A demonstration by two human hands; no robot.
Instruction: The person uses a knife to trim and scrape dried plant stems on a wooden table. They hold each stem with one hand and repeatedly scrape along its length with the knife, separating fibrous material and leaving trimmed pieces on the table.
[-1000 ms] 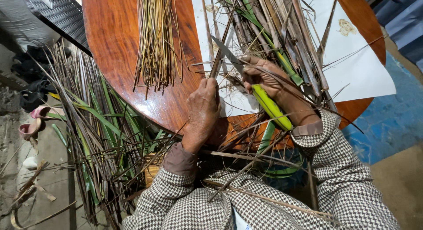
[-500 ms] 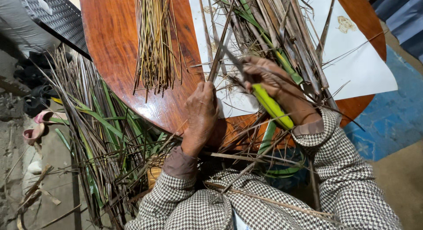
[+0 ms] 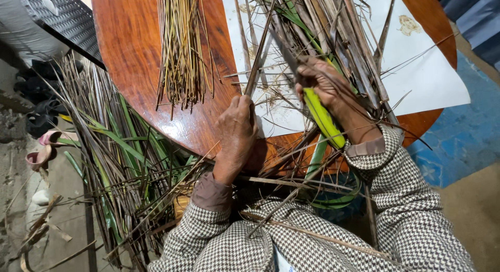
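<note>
Since the earlier frame, my knife blade (image 3: pixel 284 51) has tilted further up the strip (image 3: pixel 259 58).
Centre frame, left hand (image 3: pixel 237 131) pinches the strip's lower end; right hand (image 3: pixel 323 84) is closed on the knife's yellow-green handle (image 3: pixel 323 118), over white paper (image 3: pixel 432 74) on the round wooden table (image 3: pixel 130 48).
</note>
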